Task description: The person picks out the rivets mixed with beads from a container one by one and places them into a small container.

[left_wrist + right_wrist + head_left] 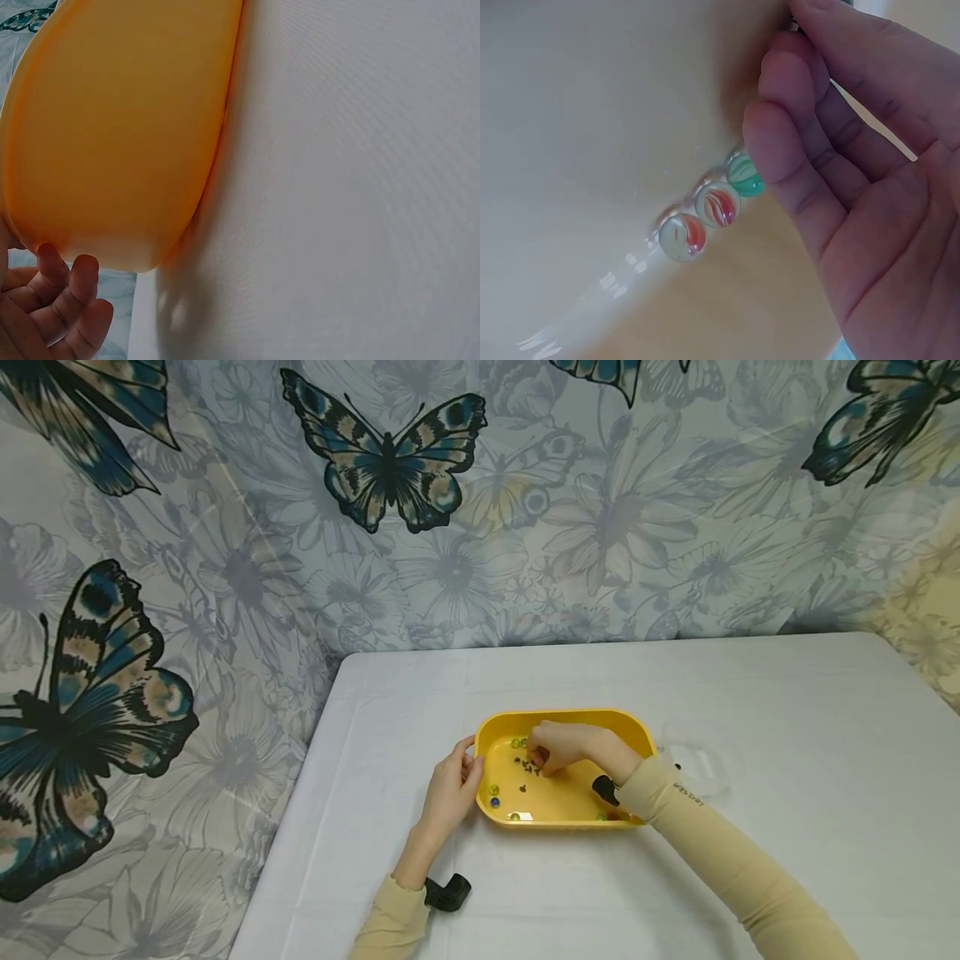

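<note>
pieces (530, 767), small and dark, lie in a loose cluster on the floor of a yellow tray (570, 797), just to the left of the right hand's (558, 746) fingertips. that hand reaches down into the tray with its thumb and fingers drawn narrowly together; i cannot tell whether a piece sits between them. one more dark piece (522, 788) lies a little nearer the person than the hand. two yellow-green marbles (519, 743) sit just beside its knuckles, on the left. below its little finger, in the right wrist view, two marbles with orange streaks (701, 220) and one with green streaks (745, 175) stand in a row, the green one closest to the finger. the left hand (450, 781) holds the tray's left end, thumb at the rim and the other fingers bent loosely at the outer wall. just across that wall from it, inside, are a yellow marble (493, 790) and a blue marble (495, 802). a clear container (697, 768) rests on the white table (787, 693), to the right of the right wrist.
</note>
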Motion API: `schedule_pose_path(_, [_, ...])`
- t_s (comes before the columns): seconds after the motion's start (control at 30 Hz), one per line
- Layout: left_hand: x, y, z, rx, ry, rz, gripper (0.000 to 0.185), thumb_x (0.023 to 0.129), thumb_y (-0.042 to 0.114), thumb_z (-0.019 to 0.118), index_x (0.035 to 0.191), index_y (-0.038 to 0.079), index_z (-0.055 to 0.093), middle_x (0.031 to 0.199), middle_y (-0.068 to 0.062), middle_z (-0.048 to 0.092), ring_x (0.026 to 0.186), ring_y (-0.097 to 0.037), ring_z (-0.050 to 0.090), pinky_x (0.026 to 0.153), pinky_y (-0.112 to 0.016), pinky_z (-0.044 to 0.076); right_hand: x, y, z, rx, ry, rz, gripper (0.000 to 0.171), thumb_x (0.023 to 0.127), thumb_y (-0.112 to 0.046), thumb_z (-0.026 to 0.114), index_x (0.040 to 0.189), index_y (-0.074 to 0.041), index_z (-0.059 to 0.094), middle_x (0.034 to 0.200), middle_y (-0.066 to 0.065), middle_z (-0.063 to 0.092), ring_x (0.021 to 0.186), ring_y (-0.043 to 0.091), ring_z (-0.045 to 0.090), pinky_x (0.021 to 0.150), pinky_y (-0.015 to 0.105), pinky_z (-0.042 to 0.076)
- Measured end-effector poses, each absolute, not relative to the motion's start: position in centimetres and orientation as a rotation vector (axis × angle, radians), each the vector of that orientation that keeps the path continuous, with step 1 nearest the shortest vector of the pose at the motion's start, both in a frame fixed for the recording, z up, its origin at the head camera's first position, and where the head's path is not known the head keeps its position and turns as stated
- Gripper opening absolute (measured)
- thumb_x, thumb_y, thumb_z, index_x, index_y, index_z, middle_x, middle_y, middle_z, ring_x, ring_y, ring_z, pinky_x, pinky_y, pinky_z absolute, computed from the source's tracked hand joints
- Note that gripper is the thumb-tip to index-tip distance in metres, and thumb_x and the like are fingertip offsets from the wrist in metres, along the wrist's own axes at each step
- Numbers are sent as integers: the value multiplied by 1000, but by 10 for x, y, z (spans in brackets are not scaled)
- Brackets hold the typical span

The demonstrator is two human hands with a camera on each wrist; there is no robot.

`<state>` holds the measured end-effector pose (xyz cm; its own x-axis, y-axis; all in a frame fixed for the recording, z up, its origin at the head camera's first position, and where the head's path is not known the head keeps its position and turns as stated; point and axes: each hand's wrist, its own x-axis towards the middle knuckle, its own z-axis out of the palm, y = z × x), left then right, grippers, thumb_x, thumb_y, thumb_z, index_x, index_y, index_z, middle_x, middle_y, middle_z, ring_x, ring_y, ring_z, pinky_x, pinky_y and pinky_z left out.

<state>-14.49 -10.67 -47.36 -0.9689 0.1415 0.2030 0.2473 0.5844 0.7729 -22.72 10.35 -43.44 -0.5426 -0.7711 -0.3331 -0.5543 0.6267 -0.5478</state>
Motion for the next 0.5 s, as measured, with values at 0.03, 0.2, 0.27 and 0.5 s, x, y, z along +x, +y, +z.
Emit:
schedule_pose_path(0.03, [-145,-107,-474,-328,-2691,-1341,37,95,15,51,128,0,49,71,4,49,60,-7,47,52,-20,43,-227,104,-434,-1036,2296,-520,17,75,2,70,66,-7,58,62,-4,49,58,7,43,56,20,35])
schedule_pose_path(0.2, [-146,-106,-473,-331,-2690,-1339,36,95,14,51,128,0,49,72,4,49,60,-7,48,53,-20,43,-228,106,-432,-1030,2299,-535,18,75,2,70,66,-6,57,62,-4,48,57,7,42,56,20,35])
schedule_pose_path(0.27, [-146,-106,-473,-335,-2688,-1340,36,95,14,50,128,0,49,72,4,50,60,-7,48,53,-20,43,-229,108,-432,-1025,2302,-532,18,75,1,70,66,-6,57,62,-4,48,57,7,42,56,20,35])
schedule_pose_path(0.5, [-144,-106,-474,-319,-2701,-1347,37,95,15,50,129,0,49,72,4,49,60,-7,48,52,-20,43,-229,110,-428,-1015,2290,-540,15,75,1,71,69,-6,59,64,-4,50,60,7,43,58,21,37])
